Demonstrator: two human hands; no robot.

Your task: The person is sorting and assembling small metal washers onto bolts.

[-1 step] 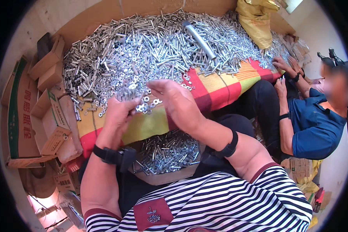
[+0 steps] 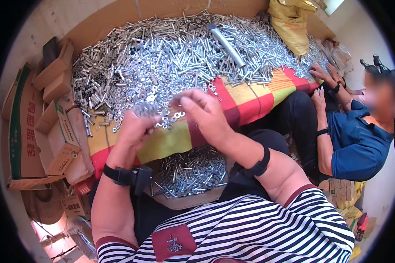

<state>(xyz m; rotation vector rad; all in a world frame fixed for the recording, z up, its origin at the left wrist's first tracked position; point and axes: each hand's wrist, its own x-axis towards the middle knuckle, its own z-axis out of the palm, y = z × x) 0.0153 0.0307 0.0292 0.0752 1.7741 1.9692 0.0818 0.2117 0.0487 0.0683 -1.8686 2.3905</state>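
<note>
My left hand (image 2: 138, 128) is cupped, palm up, at the near edge of the heap. It holds a pile of small shiny metal washers (image 2: 147, 109), smeared by motion. Close to its right, my right hand (image 2: 205, 115) has its fingers bent in toward the thumb. Those fingertips are blurred, and anything between them is too small to make out. Beneath and beyond both hands lie loose washers (image 2: 178, 115), on and beside a checked blanket (image 2: 166, 143).
A large heap of metal bolts and sleeves (image 2: 180, 52) spreads behind, with a grey tube (image 2: 227, 46) on top. A box of bolts (image 2: 191, 175) sits at my lap. Cardboard boxes (image 2: 59, 144) stand left, a yellow sack (image 2: 289, 26) far right. A co-worker (image 2: 355, 140) sits at right.
My right hand's fingers, stretched out flat before, are now bent toward the thumb. My left hand stays near the same place with its washers.
</note>
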